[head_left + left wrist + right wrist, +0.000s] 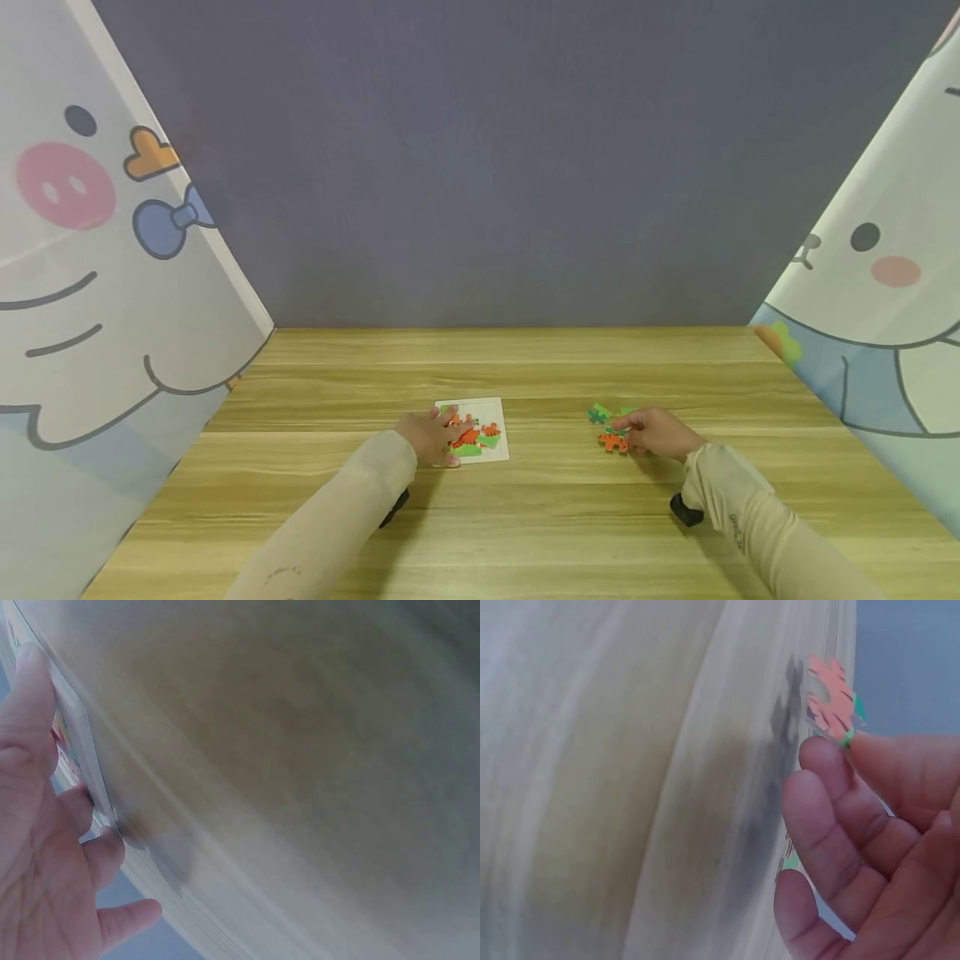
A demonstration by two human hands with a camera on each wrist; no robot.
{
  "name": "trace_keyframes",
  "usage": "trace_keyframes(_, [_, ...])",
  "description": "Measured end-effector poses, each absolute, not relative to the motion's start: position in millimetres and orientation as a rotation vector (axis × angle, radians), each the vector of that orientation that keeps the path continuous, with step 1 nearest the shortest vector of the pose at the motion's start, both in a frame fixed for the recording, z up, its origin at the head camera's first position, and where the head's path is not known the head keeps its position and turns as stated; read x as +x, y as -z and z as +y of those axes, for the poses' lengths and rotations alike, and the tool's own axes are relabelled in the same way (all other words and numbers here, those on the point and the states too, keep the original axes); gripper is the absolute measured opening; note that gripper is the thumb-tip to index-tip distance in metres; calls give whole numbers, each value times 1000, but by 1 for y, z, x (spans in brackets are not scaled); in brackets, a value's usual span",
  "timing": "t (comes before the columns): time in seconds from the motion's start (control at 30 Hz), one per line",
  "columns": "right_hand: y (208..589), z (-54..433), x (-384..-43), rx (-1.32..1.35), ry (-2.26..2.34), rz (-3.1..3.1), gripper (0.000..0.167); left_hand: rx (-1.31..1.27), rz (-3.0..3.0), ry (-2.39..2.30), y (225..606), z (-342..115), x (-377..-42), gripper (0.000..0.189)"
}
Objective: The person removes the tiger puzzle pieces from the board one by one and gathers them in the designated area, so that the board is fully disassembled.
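An orange puzzle piece with dark stripes [831, 697] is pinched between the thumb and forefinger of my right hand [663, 433], close over the table. Several green puzzle pieces [600, 412] lie just beyond those fingers, partly hidden by the hand. My left hand [431, 437], fingers spread, rests on the left side of a white puzzle board [491, 408]. Orange and green pieces lie on the board, among them a small orange one [491, 430] and a green one [467, 450]; the left hand covers some. In the left wrist view its fingers [105, 855] reach along the board's edge.
Both hands work over a wood-grain table [540, 517]. A dark grey panel [510, 167] rises at its back edge. Side panels with cartoon animals, a pig-nosed one on the left [90, 317] and another on the right [885, 333], flank the table.
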State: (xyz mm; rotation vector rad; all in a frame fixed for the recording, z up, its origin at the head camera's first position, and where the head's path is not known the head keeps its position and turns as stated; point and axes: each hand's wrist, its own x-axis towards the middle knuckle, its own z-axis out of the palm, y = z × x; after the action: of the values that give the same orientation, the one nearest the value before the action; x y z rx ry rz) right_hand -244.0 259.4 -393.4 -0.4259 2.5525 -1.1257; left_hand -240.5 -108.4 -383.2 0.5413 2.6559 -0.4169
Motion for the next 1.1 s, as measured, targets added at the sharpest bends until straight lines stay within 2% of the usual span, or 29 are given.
trace_keyframes(1.1, [396, 251, -253, -320, 1060, 2629, 31, 535, 2658, 395, 381, -109, -240, 70])
